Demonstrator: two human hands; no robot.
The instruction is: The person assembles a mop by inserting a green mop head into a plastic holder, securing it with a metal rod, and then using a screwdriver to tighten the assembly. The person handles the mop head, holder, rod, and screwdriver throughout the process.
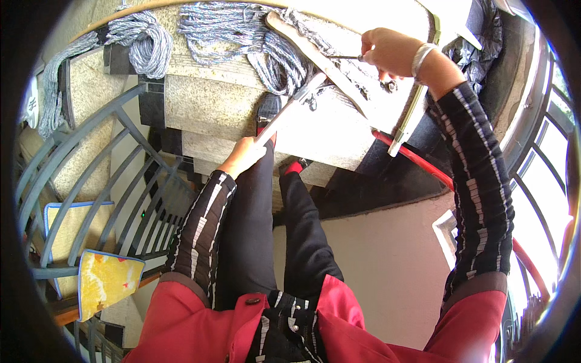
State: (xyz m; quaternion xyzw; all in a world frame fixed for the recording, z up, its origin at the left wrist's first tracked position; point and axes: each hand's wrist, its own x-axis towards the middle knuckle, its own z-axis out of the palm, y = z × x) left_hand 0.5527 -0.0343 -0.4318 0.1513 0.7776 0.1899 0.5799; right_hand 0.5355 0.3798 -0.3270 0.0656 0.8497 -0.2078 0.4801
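My left hand [243,155] is closed round the near end of a pale, metallic-looking pole [275,125], which slants up to the right. Dark and grey strands [315,97] gather at the pole's far end. Higher up on the right, the fingers of my right hand [390,53] are closed on a thin dark cord or rod [346,57]; which of these it is I cannot tell. That thin piece reaches left across a flat wooden strip [296,39]. Blue-grey yarn hanks [218,27] lie just left of the strip, on the stair.
Another yarn hank [150,48] hangs over the step at the left. A red pole [417,160] and a pale green one [413,112] lie under my right arm, near a black plastic bag [478,57]. Grey railings [91,151] curve along the left, with a yellow mat [106,281].
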